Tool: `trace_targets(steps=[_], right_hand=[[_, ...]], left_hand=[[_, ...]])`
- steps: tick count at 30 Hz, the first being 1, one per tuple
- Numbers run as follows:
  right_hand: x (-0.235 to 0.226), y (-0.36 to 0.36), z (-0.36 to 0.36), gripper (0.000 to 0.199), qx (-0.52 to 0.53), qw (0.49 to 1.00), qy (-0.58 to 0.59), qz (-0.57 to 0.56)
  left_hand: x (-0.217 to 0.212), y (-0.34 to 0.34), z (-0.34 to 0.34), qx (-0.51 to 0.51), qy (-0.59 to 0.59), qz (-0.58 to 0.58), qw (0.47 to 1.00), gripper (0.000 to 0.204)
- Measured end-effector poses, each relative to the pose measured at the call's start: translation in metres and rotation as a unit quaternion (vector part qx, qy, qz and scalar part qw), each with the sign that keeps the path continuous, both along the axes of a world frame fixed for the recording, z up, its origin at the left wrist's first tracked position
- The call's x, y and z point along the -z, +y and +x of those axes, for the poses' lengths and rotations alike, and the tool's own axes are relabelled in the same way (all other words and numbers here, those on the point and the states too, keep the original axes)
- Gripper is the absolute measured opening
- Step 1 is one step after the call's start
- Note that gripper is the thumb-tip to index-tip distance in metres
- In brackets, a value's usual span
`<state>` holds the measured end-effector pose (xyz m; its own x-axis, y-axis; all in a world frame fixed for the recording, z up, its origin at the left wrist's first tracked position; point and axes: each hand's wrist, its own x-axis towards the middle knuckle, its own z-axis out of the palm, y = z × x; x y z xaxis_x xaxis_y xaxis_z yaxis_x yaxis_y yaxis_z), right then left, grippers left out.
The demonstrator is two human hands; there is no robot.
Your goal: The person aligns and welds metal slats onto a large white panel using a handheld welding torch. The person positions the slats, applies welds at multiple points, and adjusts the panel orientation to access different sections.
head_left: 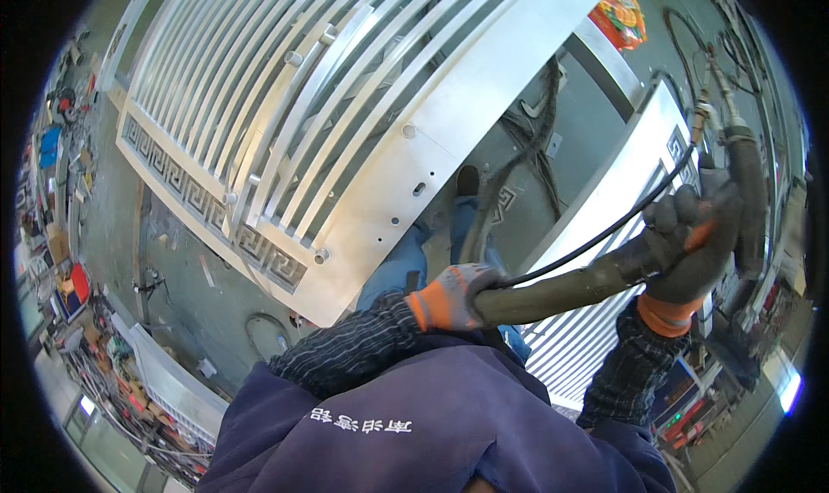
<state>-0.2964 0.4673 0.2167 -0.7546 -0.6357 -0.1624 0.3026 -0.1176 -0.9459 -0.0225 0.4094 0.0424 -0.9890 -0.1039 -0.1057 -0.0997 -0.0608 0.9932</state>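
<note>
A thick olive-green hose (561,301) stretches across in front of my body. My left hand (453,299), in a grey glove with an orange cuff, is closed round its left end. Farther right, my right hand (695,243), gloved the same way, grips the hose near a dark cylindrical piece (747,182); the fingers partly hide where these meet. A thin black cable (613,231) runs from beside my left hand up to brass-coloured fittings (703,117). Ahead of me lies a large silver metal panel (484,96) with curved bars and a key-pattern strip (186,173).
A second silver barred panel (596,204) stands at my right. Dark cables (527,161) lie on the floor between the panels, by my foot. An orange-red bag (619,20) sits beyond the large panel. Cluttered shelves and parts (104,355) line the left side.
</note>
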Motion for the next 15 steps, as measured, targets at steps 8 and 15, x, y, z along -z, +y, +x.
trace_targets(steps=[8,15], right_hand=[[0.068,0.007,0.123,0.046,0.1,0.964,-0.211,0.127],[0.15,0.015,0.222,0.048,0.022,0.882,-0.461,0.093]], left_hand=[[-0.065,0.007,0.173,-0.039,-0.187,-0.032,0.981,0.053],[-0.123,0.023,0.273,-0.006,-0.366,0.013,0.93,0.061]])
